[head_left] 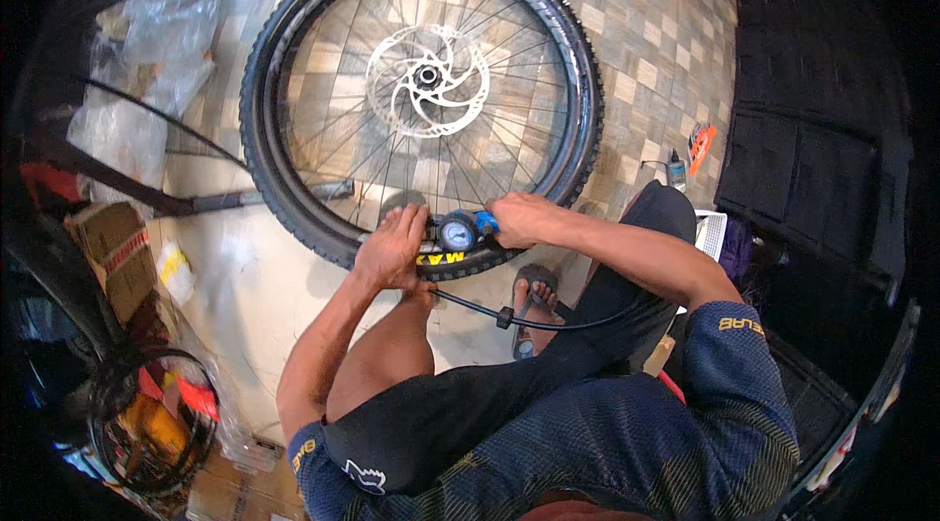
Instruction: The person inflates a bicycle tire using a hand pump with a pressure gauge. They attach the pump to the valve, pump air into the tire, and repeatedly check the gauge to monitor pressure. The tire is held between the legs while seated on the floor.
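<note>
A bicycle wheel (586,100) with a black knobby tyre stands in front of me, its white disc rotor (480,80) facing up toward me. At the wheel's near edge, my right hand (524,220) is closed round the blue handle of a tyre inflator (486,223). The inflator's round dial gauge (457,233) lies over the tyre, between my two hands. My left hand (392,247) grips the tyre and rim just left of the gauge, fingertips over the rim. What lies under those fingers, the valve included, is hidden. A black air hose (578,325) runs below, across my leg.
Clear plastic wrapping (147,80) and a dark bar (211,200) lie left of the wheel. A cardboard box (113,252) and coiled black cable (108,394) are lower left. A small bottle (676,168) and an orange packet (700,147) sit right, beside black cases (803,159).
</note>
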A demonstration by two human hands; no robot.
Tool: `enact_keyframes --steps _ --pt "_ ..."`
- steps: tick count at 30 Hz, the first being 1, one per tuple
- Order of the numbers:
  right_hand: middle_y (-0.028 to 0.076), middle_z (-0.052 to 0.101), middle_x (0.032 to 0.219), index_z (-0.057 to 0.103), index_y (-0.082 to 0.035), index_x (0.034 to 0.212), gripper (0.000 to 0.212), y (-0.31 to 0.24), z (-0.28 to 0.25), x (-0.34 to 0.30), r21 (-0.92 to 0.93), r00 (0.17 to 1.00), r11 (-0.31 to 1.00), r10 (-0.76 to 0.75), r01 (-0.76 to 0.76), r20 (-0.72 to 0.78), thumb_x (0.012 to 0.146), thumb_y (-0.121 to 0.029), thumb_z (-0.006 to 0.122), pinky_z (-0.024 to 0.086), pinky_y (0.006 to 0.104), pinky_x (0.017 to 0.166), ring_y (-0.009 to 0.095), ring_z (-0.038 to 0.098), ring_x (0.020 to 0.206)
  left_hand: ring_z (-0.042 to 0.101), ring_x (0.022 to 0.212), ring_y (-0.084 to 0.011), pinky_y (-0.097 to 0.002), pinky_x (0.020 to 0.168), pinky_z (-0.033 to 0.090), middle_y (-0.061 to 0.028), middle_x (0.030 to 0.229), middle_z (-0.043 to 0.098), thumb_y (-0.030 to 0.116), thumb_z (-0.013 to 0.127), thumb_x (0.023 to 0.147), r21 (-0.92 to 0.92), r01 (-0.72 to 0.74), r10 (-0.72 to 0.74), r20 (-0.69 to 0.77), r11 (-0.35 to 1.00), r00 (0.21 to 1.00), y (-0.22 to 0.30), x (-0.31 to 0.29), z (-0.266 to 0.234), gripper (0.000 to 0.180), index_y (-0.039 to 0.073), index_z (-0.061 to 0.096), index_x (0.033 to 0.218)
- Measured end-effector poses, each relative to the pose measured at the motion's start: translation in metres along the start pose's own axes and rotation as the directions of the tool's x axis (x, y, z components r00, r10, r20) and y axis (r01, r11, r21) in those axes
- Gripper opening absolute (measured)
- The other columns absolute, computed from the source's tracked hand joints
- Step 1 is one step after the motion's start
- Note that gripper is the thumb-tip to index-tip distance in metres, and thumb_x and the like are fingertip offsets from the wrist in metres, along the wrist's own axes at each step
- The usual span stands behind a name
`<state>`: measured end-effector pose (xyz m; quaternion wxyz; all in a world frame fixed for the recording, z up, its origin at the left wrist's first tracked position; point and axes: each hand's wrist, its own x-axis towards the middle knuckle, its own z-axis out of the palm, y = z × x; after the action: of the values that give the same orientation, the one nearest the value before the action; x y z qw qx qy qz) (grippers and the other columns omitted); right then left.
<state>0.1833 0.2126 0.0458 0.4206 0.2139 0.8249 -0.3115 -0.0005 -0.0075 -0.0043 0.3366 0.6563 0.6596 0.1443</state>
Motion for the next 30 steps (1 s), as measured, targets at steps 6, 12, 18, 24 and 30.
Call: enact_keyframes --steps 6,12,18,24,30 --pt "0.029 0.074 0.098 0.074 0.007 0.095 0.028 -0.002 -0.012 -0.007 0.034 0.999 0.999 -0.003 0.001 0.049 0.077 -0.012 0.065 0.06 0.0485 0.082 0.042 0.073 0.096 0.053 0.131 -0.048 -0.0478 0.115 0.044 -0.0271 0.142 0.049 0.028 0.092 0.051 -0.03 0.033 -0.031 0.066 0.999 0.997 0.004 0.005 -0.005 0.116 -0.007 0.037 0.148" --pt "0.028 0.074 0.095 0.075 0.006 0.092 0.026 -0.001 0.002 0.003 0.034 1.0 0.999 -0.024 0.024 -0.008 0.075 -0.011 0.065 0.059 0.0495 0.082 0.042 0.073 0.094 0.052 0.133 -0.0486 -0.0481 0.116 0.042 -0.0264 0.147 0.047 0.029 0.09 0.058 0.057 0.024 -0.027 0.042 0.998 0.999 -0.004 -0.003 0.006 0.112 -0.006 0.036 0.149" --pt "0.03 0.072 0.105 0.071 0.004 0.11 0.037 -0.005 -0.001 0.005 0.021 0.998 1.0 -0.009 0.008 0.066 0.078 -0.012 0.065 0.057 0.0491 0.089 0.043 0.071 0.104 0.052 0.133 -0.047 -0.0462 0.114 0.045 -0.0257 0.148 0.045 0.046 0.097 0.048 0.019 0.036 -0.037 0.054 0.999 0.998 0.001 -0.007 -0.005 0.132 -0.004 0.032 0.15" --pt "0.031 0.072 0.103 0.07 0.004 0.109 0.036 -0.003 -0.002 0.002 0.031 0.999 1.0 0.001 -0.002 0.046 0.077 -0.011 0.064 0.056 0.0501 0.088 0.044 0.071 0.103 0.053 0.132 -0.0471 -0.0464 0.114 0.045 -0.0249 0.148 0.045 0.041 0.097 0.047 0.008 0.036 -0.036 0.052 0.999 0.998 0.005 -0.004 -0.009 0.13 -0.004 0.033 0.15" --pt "0.03 0.072 0.105 0.071 0.006 0.108 0.035 -0.01 -0.012 0.0 0.026 0.994 0.999 0.035 -0.038 0.099 0.077 -0.01 0.065 0.058 0.0494 0.087 0.043 0.071 0.104 0.053 0.132 -0.047 -0.0465 0.115 0.044 -0.0245 0.148 0.045 0.04 0.098 0.046 -0.007 0.038 -0.038 0.045 0.999 0.998 0.005 -0.004 -0.009 0.129 -0.004 0.034 0.149"
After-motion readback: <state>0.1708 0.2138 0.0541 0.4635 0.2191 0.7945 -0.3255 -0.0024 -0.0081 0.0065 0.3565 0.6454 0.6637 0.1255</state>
